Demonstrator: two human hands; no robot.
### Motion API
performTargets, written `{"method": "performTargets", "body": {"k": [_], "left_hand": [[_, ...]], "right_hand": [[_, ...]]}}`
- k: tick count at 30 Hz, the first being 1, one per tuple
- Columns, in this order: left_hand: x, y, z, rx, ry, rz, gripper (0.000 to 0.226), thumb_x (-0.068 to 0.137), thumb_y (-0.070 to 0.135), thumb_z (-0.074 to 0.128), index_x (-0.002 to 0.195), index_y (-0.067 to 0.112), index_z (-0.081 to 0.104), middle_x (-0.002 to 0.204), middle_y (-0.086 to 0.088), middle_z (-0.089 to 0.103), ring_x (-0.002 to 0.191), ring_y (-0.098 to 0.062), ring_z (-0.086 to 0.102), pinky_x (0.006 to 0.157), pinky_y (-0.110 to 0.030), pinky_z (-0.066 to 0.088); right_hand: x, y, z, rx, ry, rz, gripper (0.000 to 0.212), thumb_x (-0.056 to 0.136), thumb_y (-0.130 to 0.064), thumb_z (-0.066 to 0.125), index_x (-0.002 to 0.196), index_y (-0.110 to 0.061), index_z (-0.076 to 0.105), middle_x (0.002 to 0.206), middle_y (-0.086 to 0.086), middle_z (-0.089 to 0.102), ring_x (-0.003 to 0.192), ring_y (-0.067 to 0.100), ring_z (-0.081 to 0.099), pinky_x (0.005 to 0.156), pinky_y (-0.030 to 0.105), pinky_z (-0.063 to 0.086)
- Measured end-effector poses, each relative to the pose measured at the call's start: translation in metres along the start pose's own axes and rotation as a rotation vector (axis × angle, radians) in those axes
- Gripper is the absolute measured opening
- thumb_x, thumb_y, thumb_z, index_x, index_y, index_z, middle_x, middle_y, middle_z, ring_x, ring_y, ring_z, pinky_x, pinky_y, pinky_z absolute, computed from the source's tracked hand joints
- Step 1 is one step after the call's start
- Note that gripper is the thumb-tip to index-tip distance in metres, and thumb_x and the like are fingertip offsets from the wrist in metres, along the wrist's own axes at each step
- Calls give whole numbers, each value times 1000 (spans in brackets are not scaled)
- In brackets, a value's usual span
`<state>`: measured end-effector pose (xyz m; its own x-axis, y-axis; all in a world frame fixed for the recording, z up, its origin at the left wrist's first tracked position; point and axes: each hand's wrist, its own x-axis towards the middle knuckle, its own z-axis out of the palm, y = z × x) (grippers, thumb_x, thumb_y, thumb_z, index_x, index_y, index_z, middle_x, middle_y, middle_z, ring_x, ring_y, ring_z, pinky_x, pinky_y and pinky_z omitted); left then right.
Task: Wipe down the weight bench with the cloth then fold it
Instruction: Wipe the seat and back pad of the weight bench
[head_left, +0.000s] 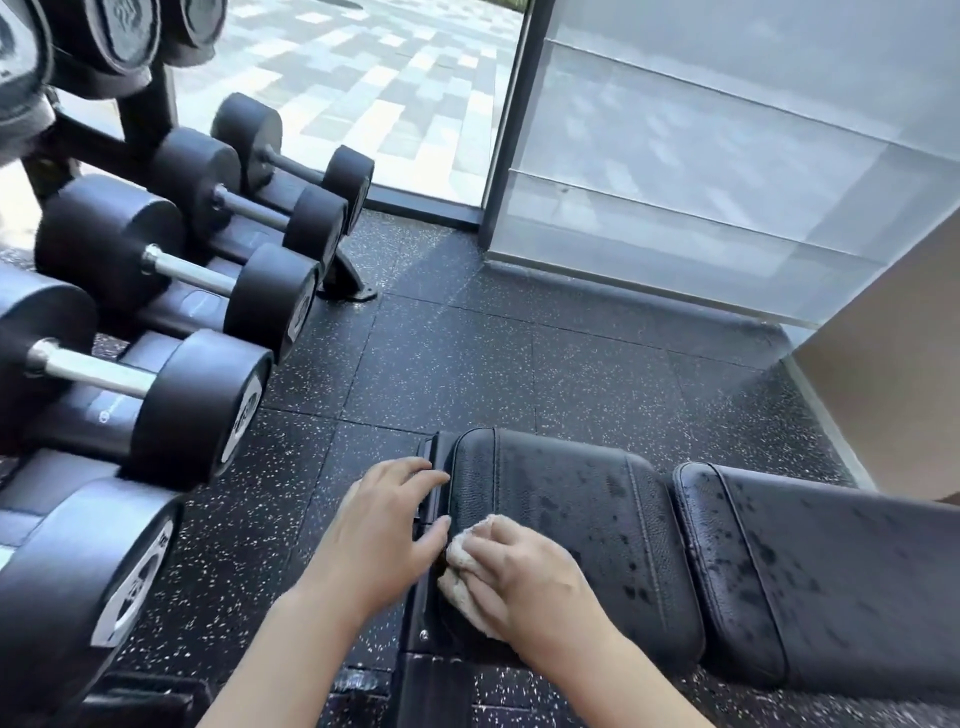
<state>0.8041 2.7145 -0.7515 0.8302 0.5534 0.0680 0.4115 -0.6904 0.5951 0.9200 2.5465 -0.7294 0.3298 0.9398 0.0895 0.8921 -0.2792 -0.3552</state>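
Under the right hand (524, 577), at the left end of the bench (571, 519), lies the cloth (462, 558): a small, pale, bunched wad. The fingers curl down over it and press it against the near left edge of the seat pad, so only its left side and a strip below the palm show. Just beside it, the left hand (389, 519) rests with straight, slightly spread fingers on the black frame at the pad's end, the thumb nearly touching the cloth. Dark wet spots dot the seat pad and the back pad (831, 571) to the right. Dumbbells (171, 270) sit racked to the left, above speckled rubber floor (467, 353).
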Motion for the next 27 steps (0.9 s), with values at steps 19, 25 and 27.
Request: {"method": "performTargets", "body": {"k": [19,25,27], "left_hand": [[16,-7,1,-86,98,-26,36,94,28,66,130,26,66,133,11,60,125,-15,52,110,-39,44],[17,-4,3,-116,111,4,34,94,27,66,128,28,67,131,15,59,125,-11,51,110,-35,43],[17,-3,4,-128,110,20,33,93,25,67,126,28,67,131,15,60,125,-12,51,110,-35,44]], "right_hand": [[96,59,-3,-59,152,167,21,89,-45,66,97,-26,69,87,-6,57,81,20,63,75,41,54],[48,42,-6,3,176,185,34,89,-57,61,116,-38,61,106,-16,55,94,7,59,82,26,47],[26,37,-9,30,176,198,33,88,-57,62,115,-37,62,103,-16,55,92,6,59,81,21,45]]}}
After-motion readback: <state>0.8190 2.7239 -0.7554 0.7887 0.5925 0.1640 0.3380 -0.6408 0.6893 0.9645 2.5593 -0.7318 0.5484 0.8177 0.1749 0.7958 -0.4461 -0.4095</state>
